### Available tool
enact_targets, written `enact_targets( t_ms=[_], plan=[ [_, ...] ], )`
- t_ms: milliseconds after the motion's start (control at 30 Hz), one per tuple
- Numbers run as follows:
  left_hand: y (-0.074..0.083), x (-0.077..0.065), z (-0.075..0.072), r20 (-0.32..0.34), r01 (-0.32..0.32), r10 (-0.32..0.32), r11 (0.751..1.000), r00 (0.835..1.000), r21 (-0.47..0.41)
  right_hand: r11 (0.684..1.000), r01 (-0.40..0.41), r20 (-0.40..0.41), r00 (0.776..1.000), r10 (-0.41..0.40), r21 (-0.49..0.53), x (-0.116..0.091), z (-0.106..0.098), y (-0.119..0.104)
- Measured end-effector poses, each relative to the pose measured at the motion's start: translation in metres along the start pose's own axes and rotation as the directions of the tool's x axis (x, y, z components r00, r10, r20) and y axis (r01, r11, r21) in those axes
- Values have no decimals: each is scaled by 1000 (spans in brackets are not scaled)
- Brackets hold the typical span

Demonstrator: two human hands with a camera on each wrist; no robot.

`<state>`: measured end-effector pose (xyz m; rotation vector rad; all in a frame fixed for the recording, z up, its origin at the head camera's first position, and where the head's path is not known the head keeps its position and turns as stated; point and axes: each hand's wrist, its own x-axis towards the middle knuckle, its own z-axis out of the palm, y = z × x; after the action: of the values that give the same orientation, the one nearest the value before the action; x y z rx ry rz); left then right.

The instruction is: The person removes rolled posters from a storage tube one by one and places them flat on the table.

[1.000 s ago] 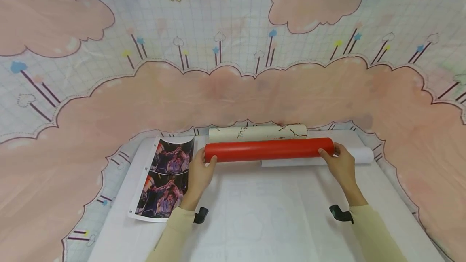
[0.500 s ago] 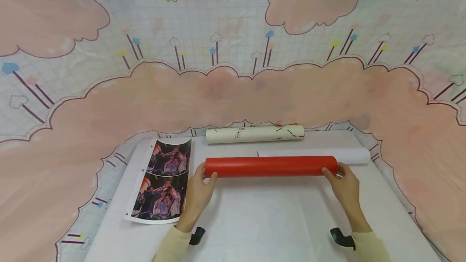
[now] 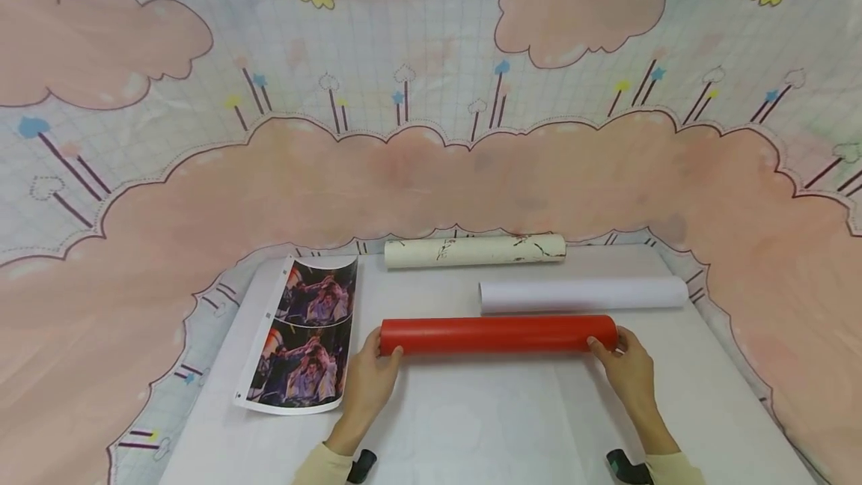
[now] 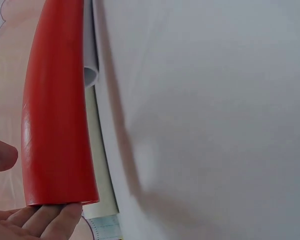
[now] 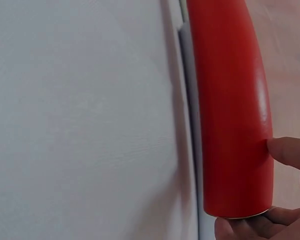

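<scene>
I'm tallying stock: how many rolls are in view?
3. The red roll is held at its ends by the left hand and right hand; the white roll lies behind it, toward the right; the patterned cream roll lies farthest back.

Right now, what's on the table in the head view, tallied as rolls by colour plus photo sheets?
Red roll: 1
White roll: 1
Cream patterned roll: 1
Photo sheet: 1
Total: 4
</scene>
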<state>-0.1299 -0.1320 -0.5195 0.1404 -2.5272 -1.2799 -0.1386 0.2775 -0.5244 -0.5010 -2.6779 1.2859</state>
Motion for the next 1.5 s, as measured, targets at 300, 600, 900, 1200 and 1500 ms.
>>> enact_targets(
  t_ms=[300,600,900,1200,1500],
  plan=[
    [-8,-6,8,25,2,-2,1000,1000,-5,1000,-20,77,997,22,-23,6,3,6],
    [-17,-7,14,49,13,-13,1000,999,-1,999,-20,102,995,24,-39,9,2,11],
    [-21,-5,15,85,-14,16,1000,996,-25,998,51,-9,999,-52,-40,11,7,10],
    [-20,-3,17,140,-11,21,997,990,-70,877,471,-129,868,-480,-93,-1,39,-38],
    [-16,2,17,186,28,-16,998,983,-62,686,699,211,715,-667,-202,-17,86,-78]
  ],
)
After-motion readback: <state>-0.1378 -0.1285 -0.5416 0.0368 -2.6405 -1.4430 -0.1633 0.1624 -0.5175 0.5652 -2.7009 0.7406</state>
